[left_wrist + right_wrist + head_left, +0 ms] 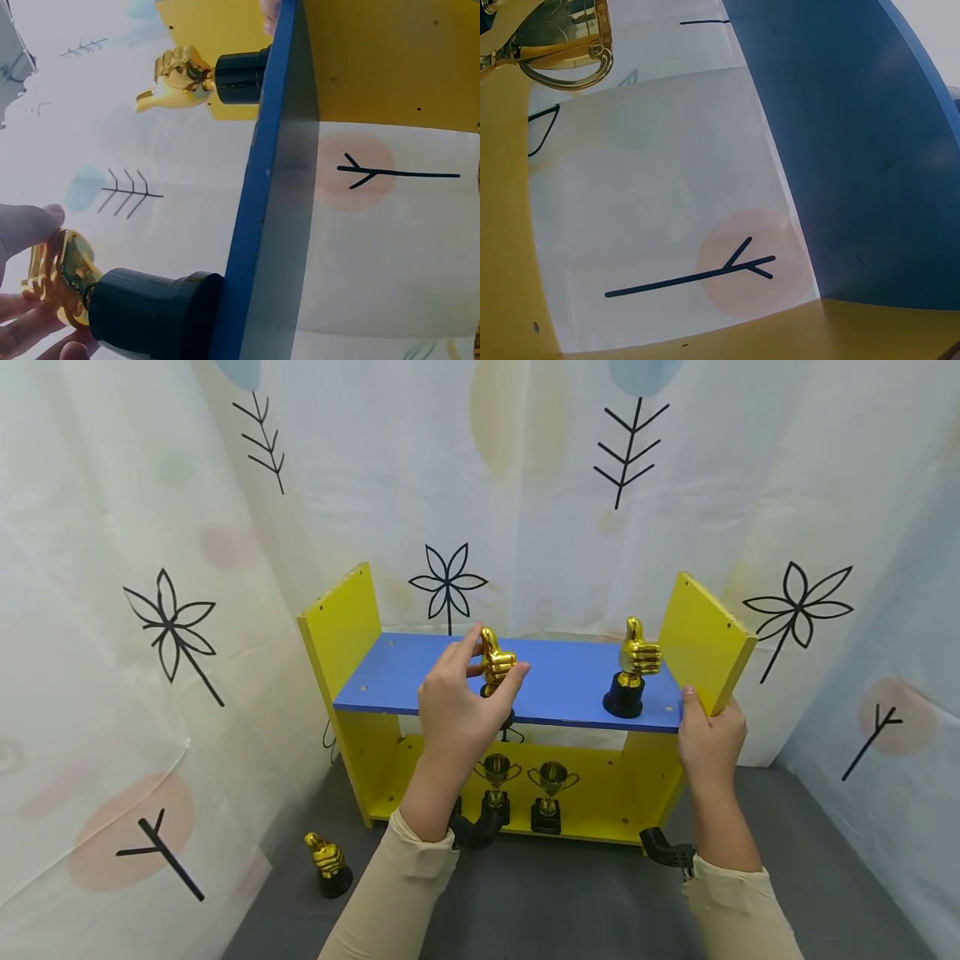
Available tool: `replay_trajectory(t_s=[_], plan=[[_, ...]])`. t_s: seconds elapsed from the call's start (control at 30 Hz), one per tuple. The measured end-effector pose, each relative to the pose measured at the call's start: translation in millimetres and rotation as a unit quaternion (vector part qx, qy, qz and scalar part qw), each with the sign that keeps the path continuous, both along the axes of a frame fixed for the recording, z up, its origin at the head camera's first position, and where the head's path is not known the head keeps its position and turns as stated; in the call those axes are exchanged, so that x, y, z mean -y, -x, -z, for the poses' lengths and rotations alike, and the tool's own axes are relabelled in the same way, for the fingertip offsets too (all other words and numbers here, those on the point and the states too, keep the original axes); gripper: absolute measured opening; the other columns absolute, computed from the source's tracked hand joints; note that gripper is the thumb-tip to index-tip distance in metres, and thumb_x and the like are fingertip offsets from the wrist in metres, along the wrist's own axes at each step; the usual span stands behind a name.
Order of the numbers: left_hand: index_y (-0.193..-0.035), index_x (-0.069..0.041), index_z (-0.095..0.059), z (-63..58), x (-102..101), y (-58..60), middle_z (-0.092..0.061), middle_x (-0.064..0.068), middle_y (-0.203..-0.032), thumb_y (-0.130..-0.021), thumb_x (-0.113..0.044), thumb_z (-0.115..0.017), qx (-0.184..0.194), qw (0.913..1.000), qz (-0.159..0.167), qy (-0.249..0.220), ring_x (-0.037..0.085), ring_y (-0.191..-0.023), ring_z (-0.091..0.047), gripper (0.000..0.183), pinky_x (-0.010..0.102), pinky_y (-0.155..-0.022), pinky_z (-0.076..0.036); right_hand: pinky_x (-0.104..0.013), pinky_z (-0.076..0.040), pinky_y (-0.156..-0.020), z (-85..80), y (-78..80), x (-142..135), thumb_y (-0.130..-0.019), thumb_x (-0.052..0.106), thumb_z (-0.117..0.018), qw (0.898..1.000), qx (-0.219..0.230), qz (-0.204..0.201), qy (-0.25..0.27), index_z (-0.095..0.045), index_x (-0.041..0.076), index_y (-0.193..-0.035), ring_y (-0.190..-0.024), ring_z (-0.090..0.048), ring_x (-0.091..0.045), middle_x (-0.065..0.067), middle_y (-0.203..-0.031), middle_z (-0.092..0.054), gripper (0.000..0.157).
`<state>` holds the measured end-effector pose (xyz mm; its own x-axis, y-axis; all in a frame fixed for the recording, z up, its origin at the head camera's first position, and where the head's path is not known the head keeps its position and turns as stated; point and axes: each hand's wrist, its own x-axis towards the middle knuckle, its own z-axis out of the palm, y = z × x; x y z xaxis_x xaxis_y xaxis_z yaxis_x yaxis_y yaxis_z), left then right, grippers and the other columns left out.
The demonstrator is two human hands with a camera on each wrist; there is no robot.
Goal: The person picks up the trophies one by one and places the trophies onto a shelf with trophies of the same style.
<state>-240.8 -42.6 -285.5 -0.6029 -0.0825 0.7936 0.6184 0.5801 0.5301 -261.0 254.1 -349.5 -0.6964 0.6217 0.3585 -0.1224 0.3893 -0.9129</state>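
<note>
My left hand (459,706) holds a gold thumbs-up trophy (495,664) by its top, between thumb and fingers. In the left wrist view its black base (154,311) appears upright against the top of the blue shelf board (566,681); the hand partly hides it in the head view. A second thumbs-up trophy (632,668) stands at the board's right end. With my right hand (712,739) I grip the lower front edge of the yellow right side panel (705,631). That hand is out of sight in the right wrist view.
Two gold cup trophies (550,793) stand on the yellow lower shelf (600,777), one partly behind the left wrist strap. Another thumbs-up trophy (327,864) is on the grey surface (555,902) at left front. Patterned white cloth (352,468) hangs around the shelf unit.
</note>
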Motion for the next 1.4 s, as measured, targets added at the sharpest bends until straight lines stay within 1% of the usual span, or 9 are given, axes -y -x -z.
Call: replay_trajectory(t_s=[0.17, 0.27, 0.4, 0.6, 0.8, 0.97, 1.2, 1.4], plan=[[-0.154, -0.013, -0.057, -1.7, -0.4, 2.2, -0.076, 0.011, -0.124, -0.089, -0.039, -0.088, -0.005, 1.0000, 0.001, -0.003, 0.027, -0.093, -0.080, 0.076, 0.046, -0.086, -0.064, -0.048, -0.057, -0.103, 0.4, -0.2, -0.6, -0.110, 0.043, -0.052, 1.000, 0.011, -0.002, 0.012, -0.060, 0.005, -0.144, -0.108, -0.064, -0.025, -0.015, -0.136, -0.068, 0.052], [-0.155, -0.015, -0.057, -0.7, -0.8, 2.7, -0.076, 0.012, -0.118, -0.089, -0.039, -0.087, -0.013, 0.9999, -0.003, 0.001, 0.027, -0.091, -0.079, 0.076, 0.045, -0.083, -0.064, -0.049, -0.057, -0.104, 0.4, -1.3, -0.3, -0.110, 0.044, -0.052, 1.000, 0.012, -0.005, 0.015, -0.060, 0.005, -0.145, -0.109, -0.065, -0.026, -0.015, -0.137, -0.067, 0.052], [-0.149, -0.011, -0.063, 1.9, -1.5, 3.1, -0.074, 0.010, -0.108, -0.089, -0.038, -0.088, -0.022, 0.9997, -0.010, 0.004, 0.027, -0.087, -0.079, 0.070, 0.045, -0.082, -0.064, -0.051, -0.056, -0.106, 0.1, -2.9, 0.6, -0.111, 0.042, -0.052, 1.000, 0.008, -0.005, 0.011, -0.060, 0.004, -0.145, -0.111, -0.065, -0.026, -0.015, -0.137, -0.068, 0.052], [-0.148, -0.012, -0.063, 1.1, -5.3, 6.3, -0.075, 0.010, -0.113, -0.090, -0.038, -0.087, -0.018, 0.9997, -0.015, -0.002, 0.027, -0.089, -0.079, 0.068, 0.043, -0.077, -0.066, -0.050, -0.057, -0.105, -0.8, -2.5, 1.1, -0.111, 0.043, -0.052, 1.000, 0.004, -0.006, 0.010, -0.060, 0.004, -0.144, -0.110, -0.066, -0.026, -0.015, -0.136, -0.068, 0.052], [-0.147, -0.010, -0.064, 1.4, -9.0, 7.6, -0.074, 0.011, -0.110, -0.090, -0.036, -0.087, -0.012, 0.9998, -0.018, -0.005, 0.026, -0.094, -0.078, 0.066, 0.041, -0.074, -0.067, -0.055, -0.054, -0.110, -0.2, -2.4, 0.7, -0.111, 0.042, -0.051, 1.000, 0.010, -0.010, 0.020, -0.058, 0.005, -0.147, -0.118, -0.065, -0.030, -0.015, -0.143, -0.066, 0.053], [-0.147, -0.011, -0.064, 2.9, -12.0, 9.6, -0.074, 0.010, -0.108, -0.091, -0.038, -0.086, -0.024, 0.9993, -0.030, 0.001, 0.026, -0.091, -0.078, 0.066, 0.039, -0.072, -0.066, -0.055, -0.054, -0.110, 0.5, -2.8, 0.5, -0.111, 0.042, -0.051, 1.000, 0.008, -0.006, 0.016, -0.058, 0.003, -0.146, -0.116, -0.065, -0.031, -0.017, -0.141, -0.066, 0.053], [-0.146, -0.010, -0.065, 4.3, -15.1, 12.5, -0.072, 0.009, -0.103, -0.090, -0.038, -0.087, -0.038, 0.9984, -0.041, 0.004, 0.025, -0.085, -0.077, 0.066, 0.036, -0.066, -0.064, -0.054, -0.055, -0.109, 0.2, -1.8, 0.1, -0.111, 0.043, -0.051, 1.000, 0.008, -0.005, 0.014, -0.059, 0.004, -0.145, -0.114, -0.065, -0.029, -0.017, -0.140, -0.067, 0.053], [-0.147, -0.010, -0.064, 4.3, -16.1, 14.7, -0.073, 0.010, -0.106, -0.091, -0.038, -0.086, -0.041, 0.9982, -0.044, 0.002, 0.024, -0.087, -0.075, 0.066, 0.037, -0.065, -0.064, -0.053, -0.057, -0.107, -0.3, -0.4, 0.4, -0.111, 0.043, -0.052, 1.000, 0.012, -0.005, 0.015, -0.059, 0.004, -0.145, -0.112, -0.066, -0.028, -0.016, -0.139, -0.067, 0.053]])
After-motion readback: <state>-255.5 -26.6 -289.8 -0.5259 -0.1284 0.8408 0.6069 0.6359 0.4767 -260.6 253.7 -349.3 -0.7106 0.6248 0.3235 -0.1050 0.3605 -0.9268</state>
